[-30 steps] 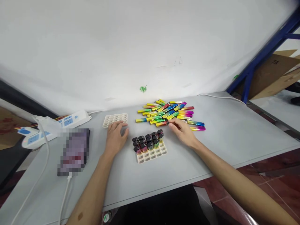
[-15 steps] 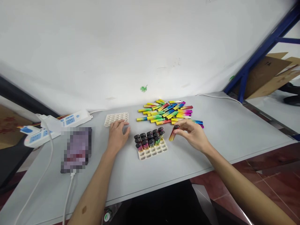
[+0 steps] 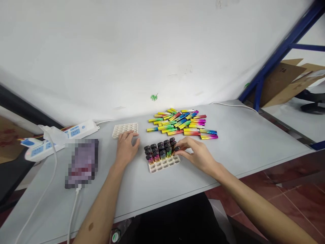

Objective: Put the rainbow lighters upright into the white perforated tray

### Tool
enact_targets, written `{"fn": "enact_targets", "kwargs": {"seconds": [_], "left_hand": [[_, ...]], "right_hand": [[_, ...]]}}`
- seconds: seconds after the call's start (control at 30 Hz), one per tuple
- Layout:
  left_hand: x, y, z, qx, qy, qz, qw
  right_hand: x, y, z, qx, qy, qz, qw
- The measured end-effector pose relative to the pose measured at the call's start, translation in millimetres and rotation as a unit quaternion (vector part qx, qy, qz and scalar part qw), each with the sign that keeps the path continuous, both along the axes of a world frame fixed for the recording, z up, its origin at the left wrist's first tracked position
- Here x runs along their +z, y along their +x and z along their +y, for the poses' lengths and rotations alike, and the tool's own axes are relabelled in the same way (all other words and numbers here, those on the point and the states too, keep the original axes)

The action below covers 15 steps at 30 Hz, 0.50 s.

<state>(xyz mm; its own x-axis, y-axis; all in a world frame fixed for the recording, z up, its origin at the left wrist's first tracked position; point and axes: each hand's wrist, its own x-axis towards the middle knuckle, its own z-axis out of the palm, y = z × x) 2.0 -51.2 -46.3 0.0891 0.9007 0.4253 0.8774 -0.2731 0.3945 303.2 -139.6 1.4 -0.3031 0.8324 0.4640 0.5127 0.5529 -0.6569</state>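
A cream tray (image 3: 165, 164) with rows of holes sits in front of me, with several rainbow-coloured sticks with black caps (image 3: 159, 151) standing upright in its far rows. My right hand (image 3: 196, 154) pinches one more black-capped stick (image 3: 177, 149) at the tray's right edge. My left hand (image 3: 126, 147) rests flat on the table to the left of the tray, fingers spread, holding nothing. A pile of rainbow sticks (image 3: 181, 123) lies behind the tray.
A second, empty cream tray (image 3: 125, 129) lies behind my left hand. A blurred phone (image 3: 81, 162) with a white cable lies at the left, beside white power strips (image 3: 62, 135). A blue metal frame (image 3: 276, 54) and cardboard stand at the right.
My right hand took one stick from the pile, lifted it, and brought it left and down to the tray's right edge. My left hand stayed put.
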Motion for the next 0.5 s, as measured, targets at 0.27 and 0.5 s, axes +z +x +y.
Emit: {"fn": "enact_targets", "kwargs": {"seconds": [0.27,0.5], "left_hand": [[-1.3,-1,1,-0.002,0.003,-0.001,1.0],[0.3,0,0,-0.007,0.007,-0.001,1.0]], "right_hand": [[9.9,3,3,-0.012,-0.002,-0.115,0.993],[12.2,7,19,-0.064,0.047,-0.085,0.993]]}}
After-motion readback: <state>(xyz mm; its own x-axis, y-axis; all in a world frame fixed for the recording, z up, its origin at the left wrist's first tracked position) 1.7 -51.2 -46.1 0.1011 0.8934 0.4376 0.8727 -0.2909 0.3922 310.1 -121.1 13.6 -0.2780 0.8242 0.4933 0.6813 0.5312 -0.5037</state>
